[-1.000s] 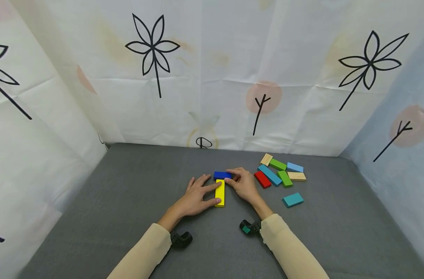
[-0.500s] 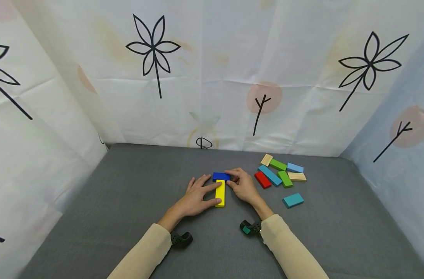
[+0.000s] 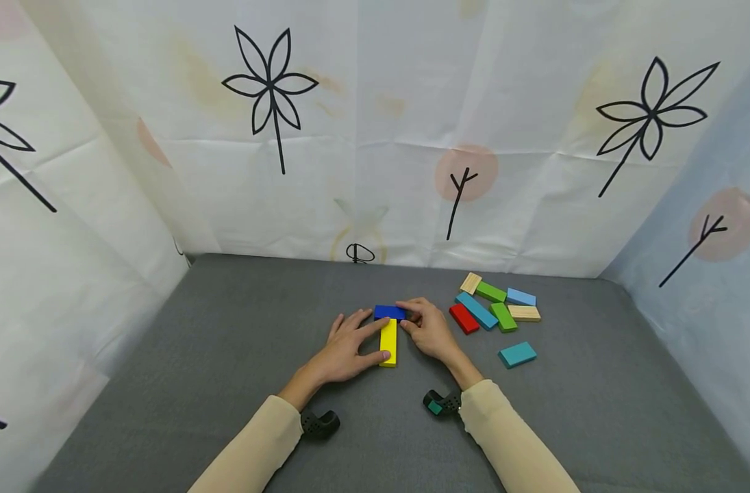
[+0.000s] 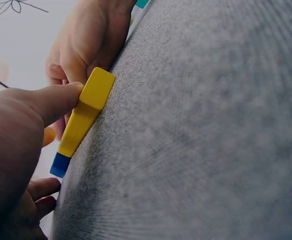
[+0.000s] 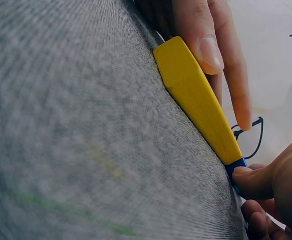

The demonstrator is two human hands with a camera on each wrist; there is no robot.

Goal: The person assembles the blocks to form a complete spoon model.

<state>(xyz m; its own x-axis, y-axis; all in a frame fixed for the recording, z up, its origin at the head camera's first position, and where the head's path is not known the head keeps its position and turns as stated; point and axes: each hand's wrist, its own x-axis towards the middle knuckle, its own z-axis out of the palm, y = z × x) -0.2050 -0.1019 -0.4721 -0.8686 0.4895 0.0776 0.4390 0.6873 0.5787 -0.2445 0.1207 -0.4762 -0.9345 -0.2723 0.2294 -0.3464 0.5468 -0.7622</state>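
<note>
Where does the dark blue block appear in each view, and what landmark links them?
Head: the dark blue block is below centre, at the far end of the yellow block.
Left wrist: lower left.
Right wrist: lower right, partly covered by the right hand.
Shared landmark: the yellow block.

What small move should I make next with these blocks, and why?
I'd probably let the right hand release the blue block. It lies crosswise, roughly centred, at the far end of the yellow block and appears to touch it, while the left hand touches the yellow one.
</note>
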